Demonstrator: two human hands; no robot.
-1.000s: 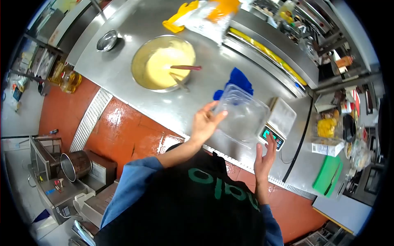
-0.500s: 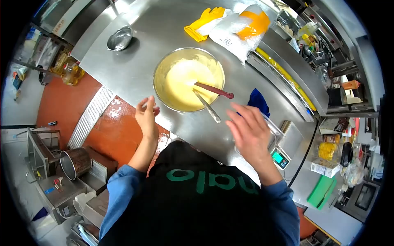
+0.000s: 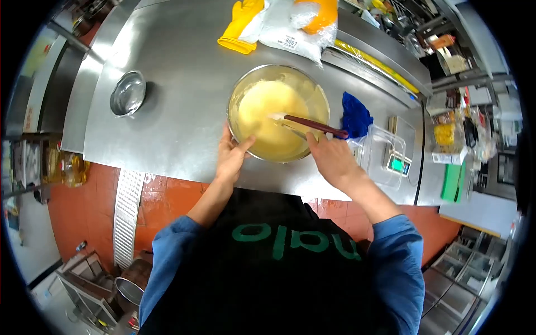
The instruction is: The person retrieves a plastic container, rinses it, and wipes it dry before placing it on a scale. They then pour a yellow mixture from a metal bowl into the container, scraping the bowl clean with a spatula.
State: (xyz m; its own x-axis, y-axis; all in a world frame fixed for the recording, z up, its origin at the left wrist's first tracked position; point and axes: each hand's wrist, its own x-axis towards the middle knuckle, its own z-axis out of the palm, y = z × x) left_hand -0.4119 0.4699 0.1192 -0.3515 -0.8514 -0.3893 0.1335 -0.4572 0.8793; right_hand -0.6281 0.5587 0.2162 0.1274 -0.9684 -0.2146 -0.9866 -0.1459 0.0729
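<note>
A large steel mixing bowl [image 3: 325,96] of pale yellow batter [image 3: 268,106] sits on the counter in front of me. My left hand [image 3: 230,159] grips its near left rim, thumb over the edge and fingers along the outside wall. At the near right rim, my right hand [image 3: 335,159] is closed around the end of a metal-handled utensil [image 3: 294,132], whose head is sunk in the batter. A spatula with a dark red handle [image 3: 315,124] lies across the bowl, its pale blade in the batter and its handle reaching past the rim just above my right hand.
A small metal bowl [image 3: 128,94] stands on the steel counter [image 3: 178,111] to the left. Yellow gloves [image 3: 242,25] and a plastic bag [image 3: 296,36] lie at the back. To the right are a blue cloth [image 3: 355,114], a clear plastic container [image 3: 382,159] and a digital scale [image 3: 398,164].
Both hands were raised apart from the bowl. Now the left has taken hold of the rim and the right has closed on the metal handle. The view has turned and shifted.
</note>
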